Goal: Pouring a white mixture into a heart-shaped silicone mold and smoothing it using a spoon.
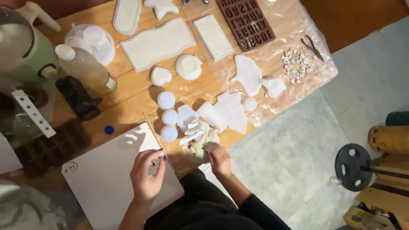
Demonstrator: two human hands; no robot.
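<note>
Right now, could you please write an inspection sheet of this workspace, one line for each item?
Surface: wooden table, partly covered by a clear plastic sheet.
Job's things: lump of pale grey clay at the table edge; white square board.
Clutter: white flat moulded pieces, three round white discs, brown letter mould, small white chips, dark pliers, clear plastic bottle, blue cap.
Hands: right hand touches the clay; left hand rests on the board, holding nothing visible.
Cables: nothing seen.
Surroundings: grey tiled floor, black weight plate.
</note>
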